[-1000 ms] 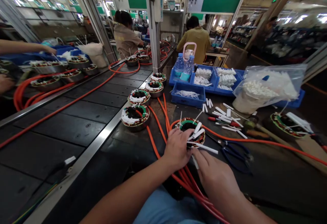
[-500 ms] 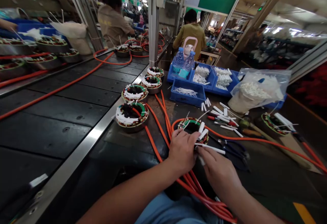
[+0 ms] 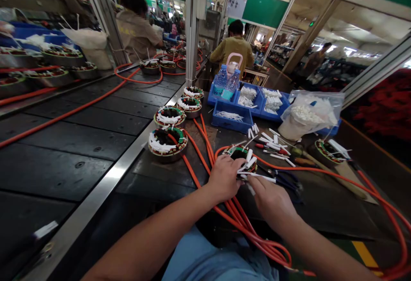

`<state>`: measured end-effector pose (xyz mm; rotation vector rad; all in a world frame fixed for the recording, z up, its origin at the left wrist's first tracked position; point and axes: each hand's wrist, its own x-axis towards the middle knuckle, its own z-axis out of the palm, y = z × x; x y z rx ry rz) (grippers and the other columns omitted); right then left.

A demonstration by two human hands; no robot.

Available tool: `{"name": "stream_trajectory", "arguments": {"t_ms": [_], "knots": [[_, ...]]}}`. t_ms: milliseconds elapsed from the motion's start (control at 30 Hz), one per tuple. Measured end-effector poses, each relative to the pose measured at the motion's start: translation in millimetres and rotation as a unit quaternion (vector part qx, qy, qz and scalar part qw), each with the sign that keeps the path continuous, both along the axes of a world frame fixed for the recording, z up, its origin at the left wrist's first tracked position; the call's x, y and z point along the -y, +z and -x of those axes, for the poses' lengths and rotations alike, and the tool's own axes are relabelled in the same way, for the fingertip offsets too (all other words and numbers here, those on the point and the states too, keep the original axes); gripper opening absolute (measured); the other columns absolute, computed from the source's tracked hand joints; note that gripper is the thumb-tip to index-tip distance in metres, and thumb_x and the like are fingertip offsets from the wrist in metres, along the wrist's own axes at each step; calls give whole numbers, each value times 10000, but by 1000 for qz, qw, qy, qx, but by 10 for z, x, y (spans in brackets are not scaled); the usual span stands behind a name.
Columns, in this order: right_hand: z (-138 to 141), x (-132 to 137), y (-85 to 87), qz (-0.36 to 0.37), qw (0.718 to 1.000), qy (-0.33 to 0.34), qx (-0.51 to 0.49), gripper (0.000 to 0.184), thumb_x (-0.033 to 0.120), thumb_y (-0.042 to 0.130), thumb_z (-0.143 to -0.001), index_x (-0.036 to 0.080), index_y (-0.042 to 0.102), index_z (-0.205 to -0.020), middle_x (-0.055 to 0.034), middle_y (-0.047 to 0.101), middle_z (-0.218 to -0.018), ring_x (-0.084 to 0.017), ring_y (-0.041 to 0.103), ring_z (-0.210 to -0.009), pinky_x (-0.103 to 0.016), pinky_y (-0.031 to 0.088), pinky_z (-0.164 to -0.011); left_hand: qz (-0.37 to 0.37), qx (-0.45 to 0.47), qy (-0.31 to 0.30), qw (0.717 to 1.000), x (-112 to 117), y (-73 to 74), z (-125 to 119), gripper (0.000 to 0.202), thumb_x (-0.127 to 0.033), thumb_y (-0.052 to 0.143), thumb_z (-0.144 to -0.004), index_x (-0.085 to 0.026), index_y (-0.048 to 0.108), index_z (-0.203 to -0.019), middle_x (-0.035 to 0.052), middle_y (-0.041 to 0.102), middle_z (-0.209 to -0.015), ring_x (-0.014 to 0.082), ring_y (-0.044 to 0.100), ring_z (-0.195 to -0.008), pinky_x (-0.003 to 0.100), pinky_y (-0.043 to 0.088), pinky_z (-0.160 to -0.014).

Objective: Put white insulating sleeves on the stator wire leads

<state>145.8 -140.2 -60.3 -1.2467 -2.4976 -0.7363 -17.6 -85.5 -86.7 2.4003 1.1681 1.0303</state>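
A ring-shaped motor stator (image 3: 239,149) with white sleeves standing on its rim lies on the bench in front of me. My left hand (image 3: 225,177) is closed on the stator's near-left side, its thumb at the sleeves and its other fingertips partly hidden. Close by on the right, my right hand (image 3: 272,197) pinches at a thin white sleeve (image 3: 265,178) that juts rightward from the stator's near edge. What lies beneath the fingertips is hard to make out. An orange cable (image 3: 298,168) passes just behind this stator.
Several finished-looking stators (image 3: 168,149) line the metal rail on the left. Blue bins (image 3: 231,122) hold white sleeves and ties. Loose sleeves, pliers (image 3: 290,181) and a plastic bag (image 3: 308,114) lie to the right. Bundled orange cables (image 3: 257,238) run toward my lap. Two people sit ahead.
The camera view has shifted slightly, moving the bins and right-side items leftward. Both hands stay at the stator, with only slight finger movement around the thin white sleeve.
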Motion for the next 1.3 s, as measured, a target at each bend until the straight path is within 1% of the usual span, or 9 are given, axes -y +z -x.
{"name": "stream_trajectory", "arguments": {"t_ms": [133, 333, 467, 600, 733, 900, 1100, 1200, 1300], "knots": [[93, -94, -1, -4, 999, 31, 43, 289, 16, 375, -777, 118, 597, -933, -94, 636, -796, -154, 565, -593, -255, 415, -533, 0, 36, 13, 999, 19, -43, -73, 445, -135, 626, -647, -201, 545, -1080, 36, 628, -813, 209, 550, -808, 404, 376, -896], [298, -163, -7, -63, 990, 55, 110, 237, 61, 355, -829, 148, 564, -758, -53, 522, -608, -159, 468, -500, -282, 324, -470, 20, 48, -4, 999, 5, -23, -68, 236, -210, 516, -787, -216, 582, -1014, 33, 650, -804, 196, 548, -801, 381, 386, -870], [250, -157, 37, -40, 992, 63, 97, 214, 61, 391, -817, 145, 588, -808, -47, 552, -642, -158, 496, -534, -284, 345, -499, 36, 45, 6, 998, 31, 6, -50, 357, -176, 572, -728, -212, 552, -1083, 33, 651, -853, 209, 554, -853, 390, 374, -921], [74, -36, 44, -15, 996, 73, 38, 310, 75, 395, -827, 118, 580, -1073, -87, 633, -872, -155, 556, -682, -273, 395, -600, 57, 36, 10, 998, 63, 36, -47, 589, -95, 600, -663, -230, 455, -1218, 13, 656, -924, 214, 554, -924, 416, 328, -990], [-83, 44, -70, -42, 998, 30, -34, 278, 95, 418, -835, 140, 619, -1021, -77, 649, -909, -148, 564, -739, -259, 398, -650, 72, 27, 21, 997, 59, 61, -50, 551, -162, 686, -646, -256, 501, -1156, 6, 649, -898, 219, 561, -906, 435, 340, -966], [-223, -130, -214, -20, 996, -27, -79, 334, 63, 414, -790, 168, 637, -1015, -59, 662, -943, -130, 577, -692, -239, 400, -603, 99, 48, 6, 994, 46, 122, -43, 614, -216, 750, -601, -254, 488, -1155, -8, 652, -853, 225, 564, -905, 429, 359, -932], [-323, -234, -200, 20, 994, -12, -104, 343, 43, 411, -775, 176, 632, -1002, -49, 674, -948, -140, 606, -693, -240, 420, -603, 118, 28, 92, 988, 42, 238, -156, 323, -266, 694, -688, -225, 559, -978, -11, 649, -755, 218, 573, -836, 405, 397, -855], [-461, -180, -168, 66, 982, 3, -175, 332, 112, 439, -799, 192, 584, -1087, -52, 663, -999, -152, 624, -817, -241, 463, -687, 122, -24, 110, 986, 44, 320, -219, 409, -262, 701, -663, -229, 534, -1035, -5, 637, -742, 238, 573, -838, 430, 390, -859], [-594, -255, -139, 101, 943, -62, -312, 356, 216, 487, -805, 193, 533, -1157, -70, 639, -1030, -159, 625, -801, -266, 491, -691, 111, -66, 127, 984, 39, 384, -274, 425, -265, 680, -665, -222, 523, -1058, 21, 626, -779, 253, 574, -855, 443, 385, -866]]}}
